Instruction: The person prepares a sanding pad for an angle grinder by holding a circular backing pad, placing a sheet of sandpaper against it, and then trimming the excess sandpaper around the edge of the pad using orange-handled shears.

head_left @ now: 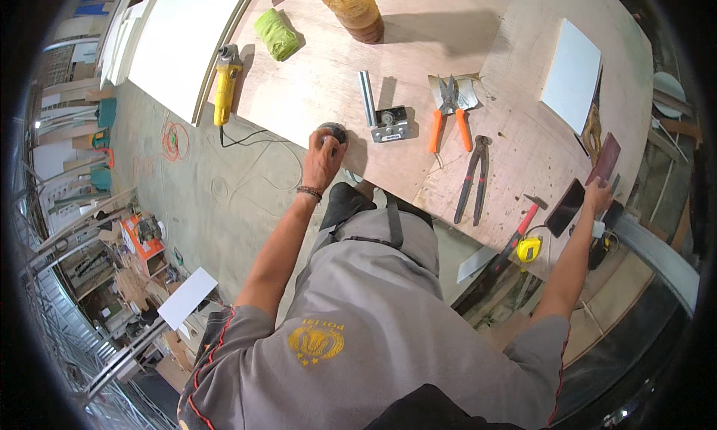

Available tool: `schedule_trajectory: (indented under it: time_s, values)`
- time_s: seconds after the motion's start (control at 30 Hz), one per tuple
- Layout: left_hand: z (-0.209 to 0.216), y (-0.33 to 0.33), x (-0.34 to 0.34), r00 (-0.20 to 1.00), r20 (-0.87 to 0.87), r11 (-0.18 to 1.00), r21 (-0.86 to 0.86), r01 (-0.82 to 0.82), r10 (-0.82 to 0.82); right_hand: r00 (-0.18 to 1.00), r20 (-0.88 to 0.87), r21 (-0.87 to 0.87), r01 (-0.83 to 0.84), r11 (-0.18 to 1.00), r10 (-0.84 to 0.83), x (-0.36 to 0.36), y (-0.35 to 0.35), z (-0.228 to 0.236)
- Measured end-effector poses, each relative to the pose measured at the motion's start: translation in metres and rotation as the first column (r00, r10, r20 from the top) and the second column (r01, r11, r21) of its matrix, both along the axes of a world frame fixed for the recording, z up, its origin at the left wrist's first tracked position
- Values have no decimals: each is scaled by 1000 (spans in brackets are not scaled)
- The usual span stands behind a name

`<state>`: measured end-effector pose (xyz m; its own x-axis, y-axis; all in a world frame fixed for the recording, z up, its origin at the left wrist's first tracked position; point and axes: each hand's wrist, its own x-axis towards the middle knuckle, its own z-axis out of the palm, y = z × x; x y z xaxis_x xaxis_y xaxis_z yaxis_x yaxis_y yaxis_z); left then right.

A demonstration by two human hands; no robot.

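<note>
My left hand point(324, 155) is at the near edge of the wooden table, its fingers closed over a dark round object point(337, 131) whose kind I cannot make out. Just right of it stands a metal bracket with a bolt and an upright rail point(388, 123). Over at the right edge, my right hand point(595, 198) grips a flat dark reddish-brown strip point(606, 157) by its near end. Beside that hand lie a black flat rectangular object point(565, 208), a yellow tape measure point(529, 248) and a hammer with a red handle point(525, 222).
Orange-handled snips point(449, 116) and long-handled pincers point(473, 180) lie mid-table point(418, 64). A yellow corded power tool point(225, 86), a green cloth bundle point(276, 34) and an amber wrapped roll point(351, 11) are farther left. A white panel point(571, 67) lies at right.
</note>
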<state>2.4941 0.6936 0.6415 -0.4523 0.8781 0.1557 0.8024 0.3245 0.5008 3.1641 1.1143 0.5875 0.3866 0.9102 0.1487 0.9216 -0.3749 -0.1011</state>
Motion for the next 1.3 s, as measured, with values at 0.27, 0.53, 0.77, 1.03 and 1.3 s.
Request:
schedule_trajectory:
  time_s: [0.27, 0.53, 0.77, 1.03, 1.3]
  values:
    - [-9, 20, -18, 952, -113, 959, 52, -280, 284, 994, -43, -127, -105, 986, 100, 22, 21, -12]
    - [-42, 57, -33, 869, -147, 860, -139, -490, 472, 971, -84, -70, -229, 971, 223, 10, 18, -13]
    - [-45, 61, -30, 893, -160, 867, -221, -447, 420, 989, -36, -123, -147, 982, 143, 5, 14, -5]
    - [-45, 60, -34, 884, -145, 842, -267, -468, 445, 985, 87, -133, -135, 982, 147, -14, 19, 13]
    - [-32, 64, -37, 915, -105, 902, -156, -403, 390, 946, -303, 208, -52, 977, 115, -18, 4, 60]
